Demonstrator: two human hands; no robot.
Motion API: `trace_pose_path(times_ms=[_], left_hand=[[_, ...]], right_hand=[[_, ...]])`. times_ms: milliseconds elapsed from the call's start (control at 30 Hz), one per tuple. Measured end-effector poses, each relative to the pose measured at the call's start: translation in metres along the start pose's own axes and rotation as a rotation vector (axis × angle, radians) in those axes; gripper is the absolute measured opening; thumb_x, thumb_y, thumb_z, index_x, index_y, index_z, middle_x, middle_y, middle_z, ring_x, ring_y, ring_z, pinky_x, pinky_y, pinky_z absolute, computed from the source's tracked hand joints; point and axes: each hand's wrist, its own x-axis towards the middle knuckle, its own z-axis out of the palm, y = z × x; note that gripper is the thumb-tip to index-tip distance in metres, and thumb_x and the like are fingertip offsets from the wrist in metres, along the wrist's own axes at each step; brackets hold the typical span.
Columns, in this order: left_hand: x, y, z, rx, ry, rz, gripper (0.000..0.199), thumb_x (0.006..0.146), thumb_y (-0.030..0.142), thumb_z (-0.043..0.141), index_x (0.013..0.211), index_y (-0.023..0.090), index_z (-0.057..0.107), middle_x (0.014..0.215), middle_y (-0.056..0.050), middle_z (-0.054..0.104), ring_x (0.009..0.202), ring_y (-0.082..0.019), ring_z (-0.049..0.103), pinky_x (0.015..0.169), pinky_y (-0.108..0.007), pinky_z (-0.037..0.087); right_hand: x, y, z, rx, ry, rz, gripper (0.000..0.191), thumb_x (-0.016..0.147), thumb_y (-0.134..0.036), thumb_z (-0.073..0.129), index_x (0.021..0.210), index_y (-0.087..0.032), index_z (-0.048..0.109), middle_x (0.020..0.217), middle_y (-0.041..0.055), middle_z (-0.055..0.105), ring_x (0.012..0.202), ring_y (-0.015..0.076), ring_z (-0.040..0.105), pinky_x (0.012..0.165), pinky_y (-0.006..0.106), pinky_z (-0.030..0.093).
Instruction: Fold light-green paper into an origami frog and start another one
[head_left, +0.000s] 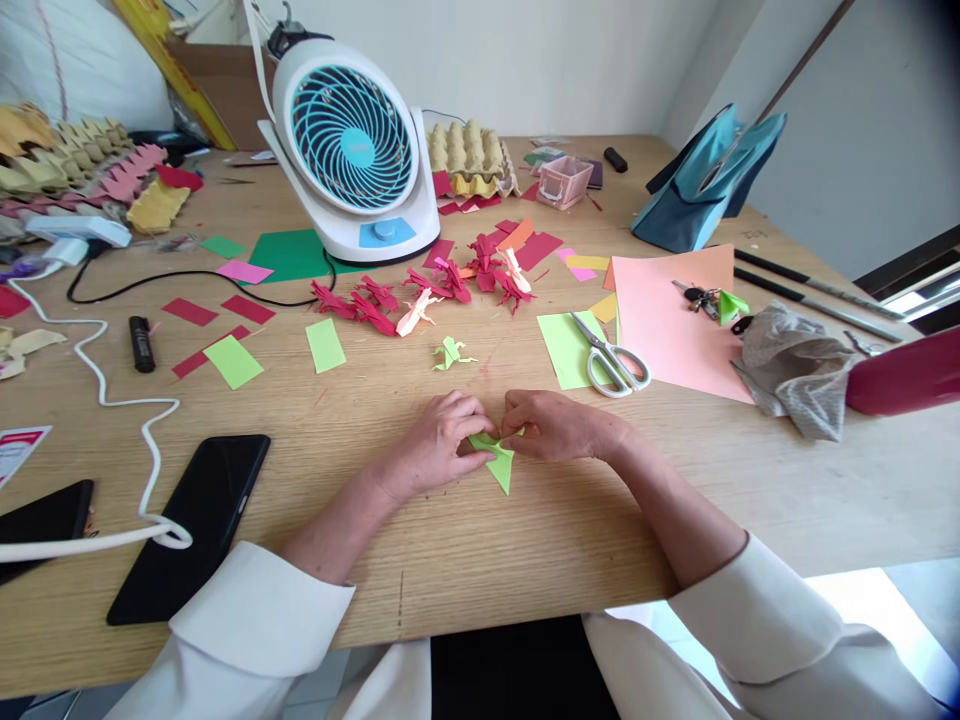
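Between my two hands, low over the wooden table (420, 560), is a folded light green paper (501, 468) with a pointed flap hanging toward me. My left hand (442, 445) pinches its left part between thumb and fingers. On its right side, my right hand (551, 425) is closed with the fingertips gripping a thin edge of the same paper. A finished-looking light green folded figure (451, 353) lies just beyond my hands. Several red folded figures (375, 303) and pale pink ones (417, 312) are grouped behind it.
White-handled scissors (611, 362) rest on a green sheet (562, 350) beside a large pink sheet (675, 320). A fan (356, 150) stands at the back. Black phone (191, 530), white cable (150, 450) and marker (141, 344) are left; a blue bag (697, 195) and red bottle (907, 375) are right.
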Motion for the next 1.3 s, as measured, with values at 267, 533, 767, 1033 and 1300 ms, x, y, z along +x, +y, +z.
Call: trace_pose_path(times_ms=[267, 533, 767, 1033, 1300], left_hand=[[-0.001, -0.001, 0.003, 0.026, 0.019, -0.033, 0.02, 0.081, 0.03, 0.075, 0.097, 0.019, 0.069, 0.094, -0.004, 0.064, 0.095, -0.022, 0.055, 0.085, -0.037, 0.043], [0.0, 0.004, 0.006, 0.025, 0.05, -0.1, 0.01, 0.083, 0.026, 0.073, 0.087, 0.019, 0.068, 0.087, -0.002, 0.065, 0.089, -0.021, 0.056, 0.082, -0.037, 0.042], [0.0, 0.009, 0.008, 0.037, 0.08, -0.147, 0.003, 0.085, 0.023, 0.069, 0.086, 0.019, 0.069, 0.085, -0.002, 0.066, 0.087, -0.02, 0.056, 0.08, -0.036, 0.041], [-0.003, 0.018, 0.01, 0.022, 0.069, -0.182, 0.004, 0.084, 0.019, 0.07, 0.084, 0.02, 0.067, 0.086, -0.001, 0.066, 0.09, -0.02, 0.057, 0.082, -0.036, 0.039], [-0.008, 0.015, 0.005, 0.024, 0.095, -0.235, 0.008, 0.083, 0.023, 0.074, 0.082, 0.02, 0.066, 0.082, 0.0, 0.065, 0.086, -0.019, 0.057, 0.081, -0.035, 0.038]], right_hand=[[-0.011, -0.006, -0.012, -0.032, -0.021, 0.144, 0.02, 0.085, -0.009, 0.057, 0.066, -0.015, 0.06, 0.078, 0.0011, 0.052, 0.063, 0.0096, 0.044, 0.062, 0.024, 0.034], [-0.014, -0.009, -0.013, -0.061, -0.013, 0.175, 0.021, 0.086, -0.007, 0.054, 0.067, -0.016, 0.055, 0.077, 0.0003, 0.05, 0.064, 0.0092, 0.044, 0.063, 0.023, 0.034], [-0.015, -0.011, -0.009, -0.06, 0.023, 0.213, 0.012, 0.087, -0.014, 0.063, 0.074, -0.015, 0.063, 0.082, 0.0012, 0.053, 0.062, 0.0091, 0.046, 0.063, 0.023, 0.036], [-0.013, -0.008, 0.007, -0.079, 0.108, 0.17, 0.013, 0.083, -0.026, 0.073, 0.083, -0.015, 0.068, 0.089, 0.0038, 0.056, 0.075, 0.0134, 0.055, 0.071, 0.026, 0.04], [-0.013, -0.007, 0.008, -0.061, 0.106, 0.202, 0.013, 0.082, -0.021, 0.073, 0.075, -0.014, 0.065, 0.086, 0.0025, 0.053, 0.071, 0.0113, 0.051, 0.067, 0.025, 0.039]])
